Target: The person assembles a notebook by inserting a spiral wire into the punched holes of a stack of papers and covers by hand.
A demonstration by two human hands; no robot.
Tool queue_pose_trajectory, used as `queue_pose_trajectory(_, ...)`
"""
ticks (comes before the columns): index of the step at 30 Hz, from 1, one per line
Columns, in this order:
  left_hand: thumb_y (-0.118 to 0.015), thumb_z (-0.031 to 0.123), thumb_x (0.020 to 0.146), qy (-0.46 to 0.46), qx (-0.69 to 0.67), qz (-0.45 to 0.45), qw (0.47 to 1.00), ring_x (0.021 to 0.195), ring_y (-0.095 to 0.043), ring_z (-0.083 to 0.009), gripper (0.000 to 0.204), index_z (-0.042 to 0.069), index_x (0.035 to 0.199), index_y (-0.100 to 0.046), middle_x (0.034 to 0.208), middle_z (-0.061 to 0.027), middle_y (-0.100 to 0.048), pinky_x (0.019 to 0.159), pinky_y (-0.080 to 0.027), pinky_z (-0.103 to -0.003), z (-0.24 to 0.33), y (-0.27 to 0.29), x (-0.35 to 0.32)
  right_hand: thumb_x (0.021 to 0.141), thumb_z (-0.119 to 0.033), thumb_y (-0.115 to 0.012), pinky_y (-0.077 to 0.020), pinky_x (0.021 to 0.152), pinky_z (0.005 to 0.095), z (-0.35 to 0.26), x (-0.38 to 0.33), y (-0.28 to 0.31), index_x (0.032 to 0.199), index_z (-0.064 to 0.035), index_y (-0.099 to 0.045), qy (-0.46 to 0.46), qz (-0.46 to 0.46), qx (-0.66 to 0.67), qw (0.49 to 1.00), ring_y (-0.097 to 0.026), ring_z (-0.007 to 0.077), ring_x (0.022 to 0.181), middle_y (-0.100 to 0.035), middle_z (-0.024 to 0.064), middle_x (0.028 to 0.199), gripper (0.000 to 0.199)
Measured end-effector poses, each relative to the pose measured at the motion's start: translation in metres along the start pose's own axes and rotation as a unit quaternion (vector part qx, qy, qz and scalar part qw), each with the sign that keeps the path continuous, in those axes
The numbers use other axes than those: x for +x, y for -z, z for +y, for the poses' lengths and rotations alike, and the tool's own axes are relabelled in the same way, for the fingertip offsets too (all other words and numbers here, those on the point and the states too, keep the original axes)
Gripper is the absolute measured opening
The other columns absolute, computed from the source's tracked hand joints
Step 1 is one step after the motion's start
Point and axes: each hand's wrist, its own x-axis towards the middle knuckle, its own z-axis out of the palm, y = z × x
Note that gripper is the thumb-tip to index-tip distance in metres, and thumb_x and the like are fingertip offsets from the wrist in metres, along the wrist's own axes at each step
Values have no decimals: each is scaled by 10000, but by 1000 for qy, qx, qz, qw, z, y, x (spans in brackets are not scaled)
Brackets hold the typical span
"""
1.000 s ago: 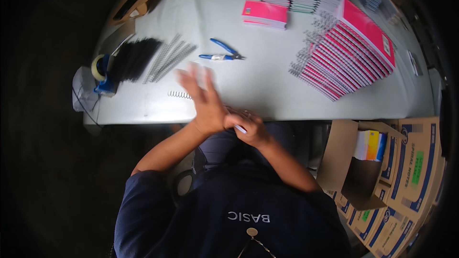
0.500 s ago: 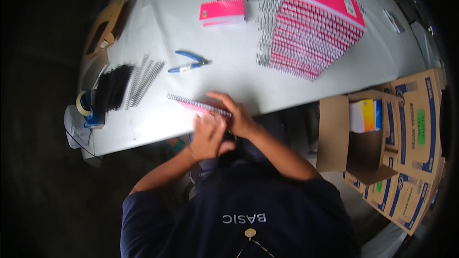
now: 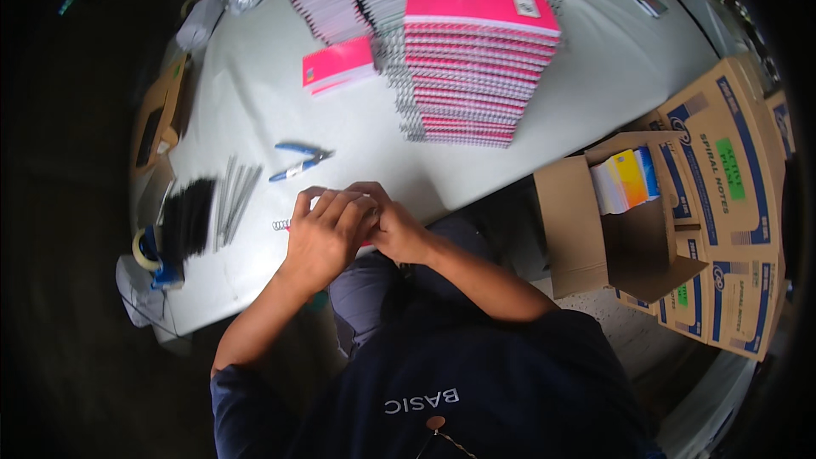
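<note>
Both hands are in on it now! The pink notebook (image 3: 367, 244) sits inside the grip, at the near edge of the bench (image 3: 246, 280), mostly covered by the fingers. A short end of its spiral coil (image 3: 280, 225) pokes out just left of the left grip (image 3: 326, 234). Those left fingers are bent and bunched over the top; their tips are hidden, so whether they pinch, I cannot tell. The right grip (image 3: 395, 225) looks closed around the other end of the book.

The step in hand, I'd judge, is close finger work along the bound edge. The next move seems to call for a steady right hold while the left fingers handle the coil.

And what a change from half a second ago! Then the whole coil row shows, with the left grip low on the near side; now that grip covers most of the row. The view is swung round as well, so the tall notebook stack (image 3: 476, 68) lies beyond the grip and only a little to its right.

Just beyond the grip, blue-handled cutters (image 3: 318, 155) lie spread, untouched. To the left of it, loose clear coils (image 3: 235, 200), then black coils (image 3: 189, 217) past them.
</note>
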Motion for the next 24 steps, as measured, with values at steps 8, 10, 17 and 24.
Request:
queue_pose_trajectory(8, -615, 167, 824, 14, -173, -55, 983, 818, -590, -265, 145, 51, 909, -634, 861, -77, -643, 782, -374, -373, 17, 16, 30, 840, 7, -580, -472, 812, 353, -48, -11, 31, 1305, -47, -254, -46, -17, -25, 998, -604, 272, 978, -555, 214, 1057, 570)
queue_pose_trajectory(10, -634, 112, 800, -10, -143, -35, 989, 793, -591, -254, 106, 54, 890, -642, 850, -79, -644, 768, -370, -366, 28, 17, 31, 852, -11, -579, -462, 827, 368, -66, -13, 39, 1297, -40, -230, -108, -59, -11, 992, -605, 304, 993, -567, 227, 1047, 566)
queue_pose_trajectory(17, -733, 105, 706, -15, -144, -17, 989, 744, -584, -229, 139, 78, 804, -639, 777, -44, -639, 723, -365, -351, 36, 40, 52, 852, -2, -578, -460, 785, 366, -82, -15, 42, 1269, -21, -245, 0, -26, -32, 999, -617, 322, 924, -577, 215, 967, 534)
queue_pose_trajectory(24, -779, 156, 651, -2, -183, 123, 975, 809, -594, -275, 278, 45, 865, -642, 831, -119, -628, 747, -423, -343, 41, 107, 119, 858, 17, -550, -452, 830, 316, -176, 13, 93, 1226, -21, -368, 248, 113, -168, 948, -582, 224, 930, -582, 141, 911, 413)
